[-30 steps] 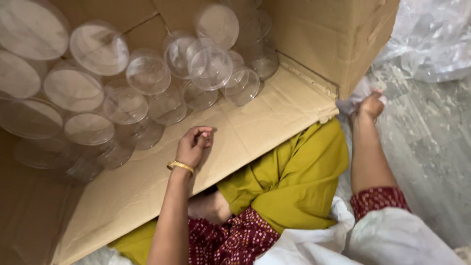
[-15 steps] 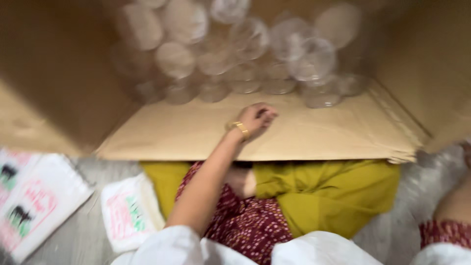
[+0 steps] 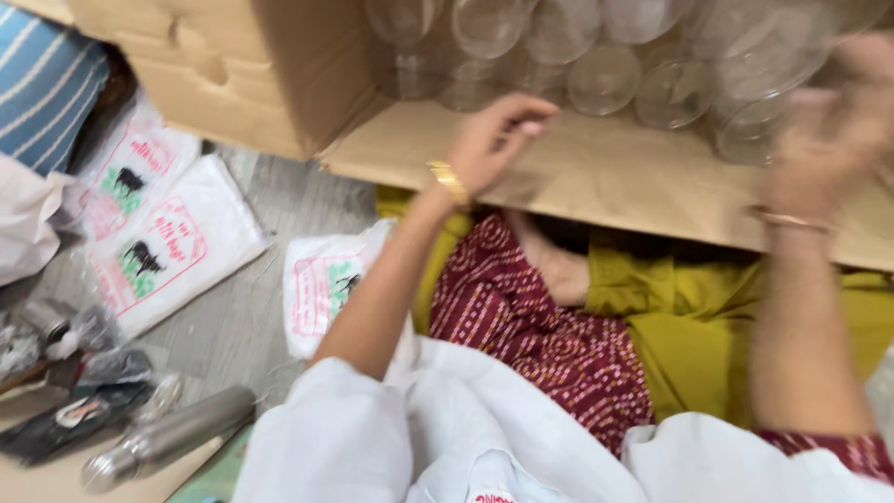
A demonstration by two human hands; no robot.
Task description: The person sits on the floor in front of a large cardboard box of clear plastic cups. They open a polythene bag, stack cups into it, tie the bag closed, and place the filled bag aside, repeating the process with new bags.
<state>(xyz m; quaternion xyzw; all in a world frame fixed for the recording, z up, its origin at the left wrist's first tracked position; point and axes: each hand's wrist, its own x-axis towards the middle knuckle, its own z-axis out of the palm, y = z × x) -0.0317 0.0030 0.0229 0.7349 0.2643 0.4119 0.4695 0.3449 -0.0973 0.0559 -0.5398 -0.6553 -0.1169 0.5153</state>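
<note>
A large brown cardboard box (image 3: 279,84) is laid on its side on the floor, its opening turned toward the near side and its lower flap (image 3: 633,186) spread flat over the lap. Clear, round plastic cups (image 3: 605,79) are stacked inside the box in nested columns. The long axis of each column runs from far to near, and the circular ends are pointed at the opening.

The left hand (image 3: 494,140) is held over the flap, just near the front row of cups; the fingers are loosely curled and apart, and nothing is gripped. A gold bangle (image 3: 450,182) is worn at its wrist.

The right hand (image 3: 829,140) is raised at the right end of the cup rows. It is blurred, so it cannot be told whether it is open or closed on a cup.

Flat white printed plastic bags (image 3: 177,247) are spread on the grey floor at the left. A grey metal bottle (image 3: 168,438) is laid on its side at the near left, its long axis running left to right.
</note>
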